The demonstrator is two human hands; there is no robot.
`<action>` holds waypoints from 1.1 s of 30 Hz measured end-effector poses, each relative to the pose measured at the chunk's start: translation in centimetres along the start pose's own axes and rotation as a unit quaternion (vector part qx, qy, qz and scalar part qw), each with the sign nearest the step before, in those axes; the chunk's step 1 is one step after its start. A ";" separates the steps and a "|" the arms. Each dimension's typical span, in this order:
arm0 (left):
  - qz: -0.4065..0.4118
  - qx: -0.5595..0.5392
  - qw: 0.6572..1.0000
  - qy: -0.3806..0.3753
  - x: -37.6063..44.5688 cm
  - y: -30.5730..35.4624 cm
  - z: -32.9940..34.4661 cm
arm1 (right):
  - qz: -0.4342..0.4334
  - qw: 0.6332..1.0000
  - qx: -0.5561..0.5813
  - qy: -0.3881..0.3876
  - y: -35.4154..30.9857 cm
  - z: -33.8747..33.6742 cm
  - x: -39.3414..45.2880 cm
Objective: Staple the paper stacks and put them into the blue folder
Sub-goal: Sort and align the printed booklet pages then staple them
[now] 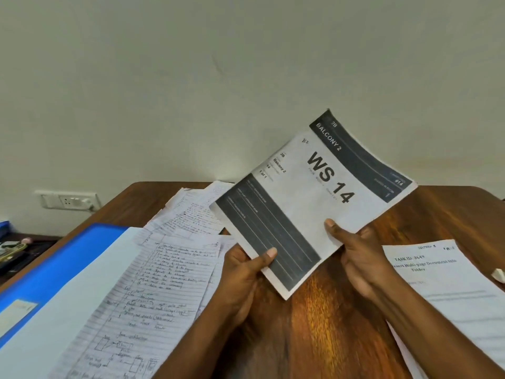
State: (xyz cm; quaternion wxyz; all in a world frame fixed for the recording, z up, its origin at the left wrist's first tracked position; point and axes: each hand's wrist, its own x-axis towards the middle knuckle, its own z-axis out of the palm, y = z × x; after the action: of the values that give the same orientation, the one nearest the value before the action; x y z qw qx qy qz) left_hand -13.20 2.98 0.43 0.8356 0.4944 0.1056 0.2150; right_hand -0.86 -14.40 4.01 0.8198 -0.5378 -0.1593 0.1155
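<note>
Here, both hands, left hand (243,272), right hand (358,258), gripping paper stack (308,198), above table (328,337)

Two bare forearms enter from bottom edge. No sleeves visible on either arm up to frame edge. Left hand (246,272): no ring, no watch, thumbnail short, pale. Right hand (355,255): likewise unadorned, wrist bare, thumbnail short. No gloves on either hand.

A printed paper stack (308,198) marked "WS 14" is held tilted above the counter. Handwritten lined sheets (153,291) lie spread on the open blue folder (68,266) at the left.
</note>
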 end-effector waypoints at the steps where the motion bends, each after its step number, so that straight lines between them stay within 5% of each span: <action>1: 0.008 -0.006 1.000 -0.007 0.1 0.5 -0.3 | -0.003 1.000 -0.014 -0.001 -0.2 -0.6 0.4; 9: 0.006 -0.051 0.996 -0.070 0.6 3.8 -2.3 | 0.033 0.984 -0.170 -0.048 -2.1 -4.1 2.3; 22: 0.028 -0.010 0.997 0.071 1.0 2.9 -1.5 | 0.094 0.933 -0.306 -0.163 -1.9 -4.7 1.9; 33: 0.082 0.108 0.988 0.075 0.4 2.3 -1.0 | 0.133 0.906 -0.363 -0.175 -1.2 -5.3 2.4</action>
State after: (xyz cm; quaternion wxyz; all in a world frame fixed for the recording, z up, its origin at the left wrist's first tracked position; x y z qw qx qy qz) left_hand -13.83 4.96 1.95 0.7463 0.5712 0.1500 0.3069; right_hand 3.47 -18.48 3.44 0.5043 -0.7852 -0.2583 0.2499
